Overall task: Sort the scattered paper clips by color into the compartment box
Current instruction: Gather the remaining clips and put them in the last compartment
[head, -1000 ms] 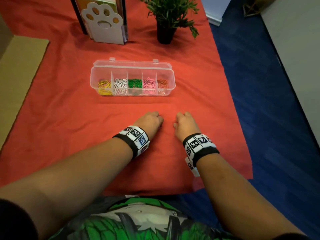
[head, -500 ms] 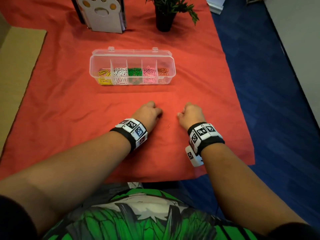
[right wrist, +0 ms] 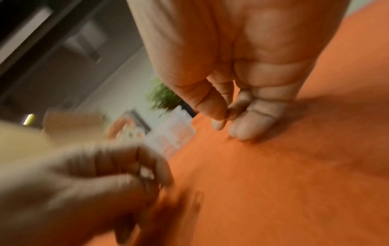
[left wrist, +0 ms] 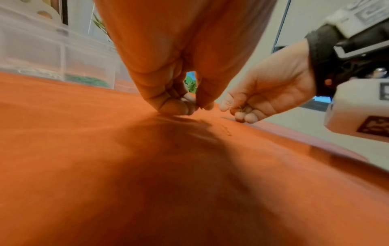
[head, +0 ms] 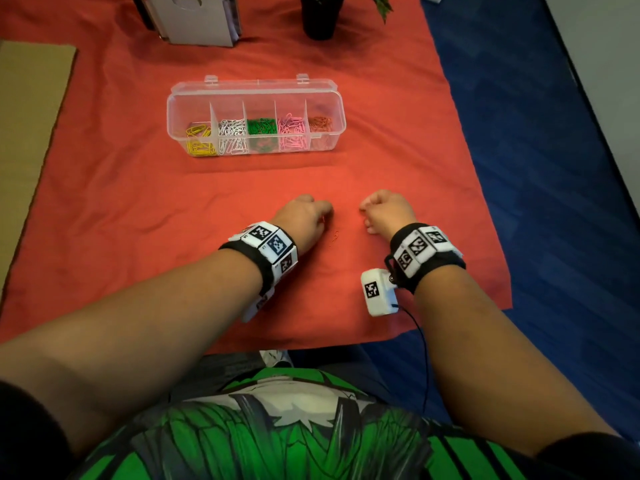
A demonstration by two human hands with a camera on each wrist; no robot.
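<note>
The clear compartment box (head: 341, 109) stands open on the red cloth, holding yellow, white, green, pink and orange clips (head: 320, 123) in separate cells. Nearer me, my left hand (head: 304, 216) rests curled on the cloth, thumb and fingertips (left wrist: 190, 103) pinched on a small orange clip that barely shows. My right hand (head: 384, 209) is a hand's width to its right, also curled, with thumb and forefinger (right wrist: 223, 114) pinching a thin orange clip (left wrist: 232, 107). One loose orange clip (head: 335, 236) lies on the cloth between the two hands.
A black plant pot (head: 318, 19) and a white paw-print stand (head: 201, 22) sit behind the box. Tan board (head: 31, 109) lies left of the cloth. The cloth's right edge (head: 485, 202) borders blue floor.
The two hands have drawn apart, the right one shifting rightward, uncovering the loose orange clip between them. The head view has tilted down, so the box sits higher in the frame.
</note>
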